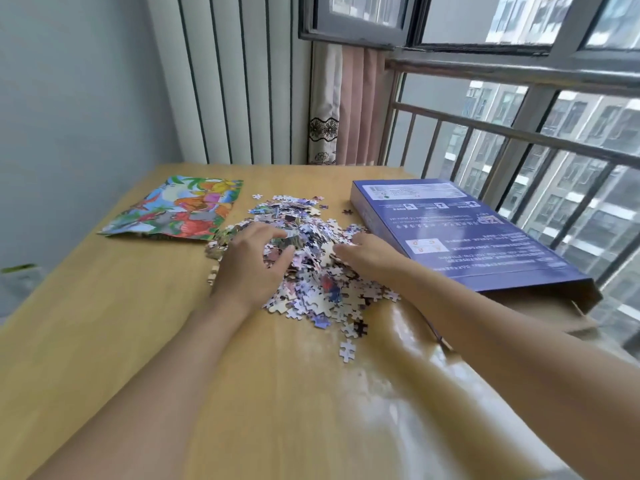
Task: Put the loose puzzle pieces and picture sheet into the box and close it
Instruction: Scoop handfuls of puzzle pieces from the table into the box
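Observation:
A heap of loose puzzle pieces (pixel 311 282) lies in the middle of the wooden table (pixel 104 323). My left hand (pixel 249 261) lies on the heap's left side, its fingers curled round a clump of pieces. My right hand (pixel 367 254) touches the right side of the heap with its fingers curved into the pieces. The colourful picture sheet (pixel 180 209) lies flat at the far left of the table. The blue puzzle box (pixel 460 233) lies flat to the right of the heap, its near end flap (pixel 568 306) open.
A few stray pieces (pixel 347 349) lie on the near side of the heap and some beyond it. Behind the table are a striped wall, a curtain (pixel 346 105) and a window with metal railing (pixel 519 133) along the right.

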Motion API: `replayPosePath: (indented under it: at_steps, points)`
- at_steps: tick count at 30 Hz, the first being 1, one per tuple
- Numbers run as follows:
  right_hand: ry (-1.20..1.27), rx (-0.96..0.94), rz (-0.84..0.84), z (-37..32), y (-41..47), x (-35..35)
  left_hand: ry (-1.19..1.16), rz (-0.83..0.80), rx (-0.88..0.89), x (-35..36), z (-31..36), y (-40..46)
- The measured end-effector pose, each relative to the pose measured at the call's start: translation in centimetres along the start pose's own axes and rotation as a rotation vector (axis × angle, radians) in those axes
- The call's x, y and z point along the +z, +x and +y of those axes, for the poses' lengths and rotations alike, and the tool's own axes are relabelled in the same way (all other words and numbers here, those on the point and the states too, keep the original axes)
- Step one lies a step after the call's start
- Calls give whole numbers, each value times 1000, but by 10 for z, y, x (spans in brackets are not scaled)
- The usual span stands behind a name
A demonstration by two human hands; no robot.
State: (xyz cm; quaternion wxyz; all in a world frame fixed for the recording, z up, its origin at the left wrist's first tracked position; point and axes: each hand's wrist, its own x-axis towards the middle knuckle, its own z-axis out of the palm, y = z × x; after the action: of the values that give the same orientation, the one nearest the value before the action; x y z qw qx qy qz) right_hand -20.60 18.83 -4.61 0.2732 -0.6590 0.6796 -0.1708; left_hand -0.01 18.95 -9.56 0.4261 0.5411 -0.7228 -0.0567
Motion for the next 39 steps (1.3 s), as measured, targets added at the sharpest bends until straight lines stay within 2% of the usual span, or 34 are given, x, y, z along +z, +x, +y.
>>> replayPosePath:
  at_steps: [2, 4, 6, 9, 11, 13, 15, 17, 22, 27, 32, 39]
  points:
    - [98, -49, 31, -1, -3, -5, -5, -47, 17, 2, 4, -2]
    - [42, -80, 114, 1, -5, -9, 31, -41, 24, 2, 5, -4]
    - [-38, -81, 182, 1, -7, -6, 163, 32, -13, -1, 5, -5]
    - [-6, -1, 66, -4, -13, 8, 348, 29, -262, -4, -1, -4]
    - [45, -20, 6, -9, -13, 19, 286, -59, -407, -3, -9, -5]
    - [51, -85, 1, -11, -9, 28, 151, -98, -449, -1, -11, -5]
    - [-72, -131, 5, -13, -2, 36, 73, -78, -436, 1, -7, -3]
    - [-179, -158, 78, -13, 4, 44, 11, -37, -407, 1, -4, -2]
    - [-114, -234, 243, -11, 9, 41, -62, 2, -374, 2, 4, -3]
    - [-134, -259, 253, -7, 8, 36, -159, -2, -371, 0, 3, -2]
    - [-89, -266, 266, -2, 6, 32, -128, -27, -322, 0, 0, -3]
    - [90, -276, 255, -3, 4, 26, -159, -81, -252, 0, 0, -4]
